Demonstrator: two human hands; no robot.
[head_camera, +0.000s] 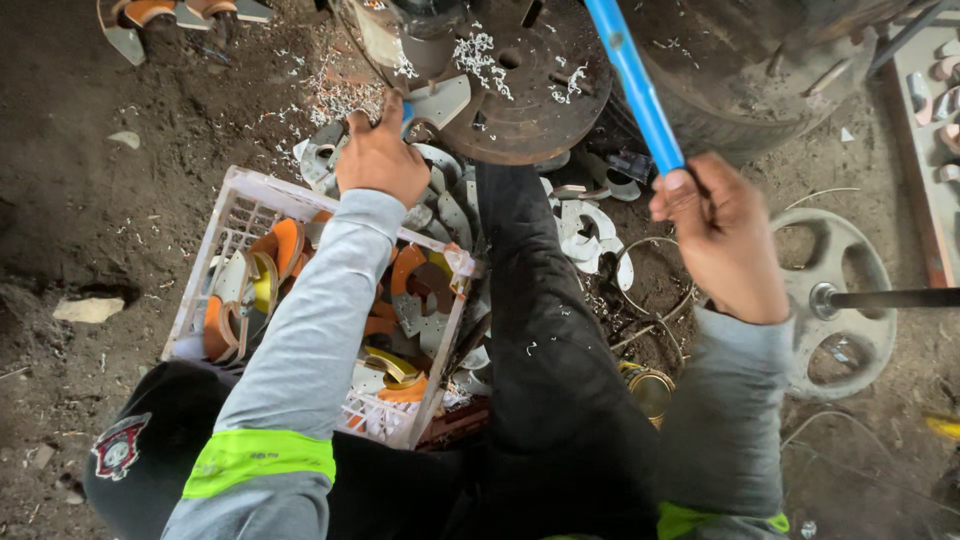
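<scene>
My left hand (382, 155) reaches forward under a round rusty machine plate (525, 100) and grips a flat grey metal cut piece (438, 100) at the plate's edge. My right hand (722, 235) is closed around the lower end of a blue lever handle (632, 80) that rises up and to the left. Both arms wear grey sleeves with green bands. Metal shavings lie on the plate.
A white plastic crate (240, 215) by my left arm holds several orange, yellow and grey curved cut pieces. More grey pieces (590, 235) lie on the dirt floor below the plate. A spoked grey handwheel (840, 290) on a shaft sits at the right. A black cap (130, 450) lies at lower left.
</scene>
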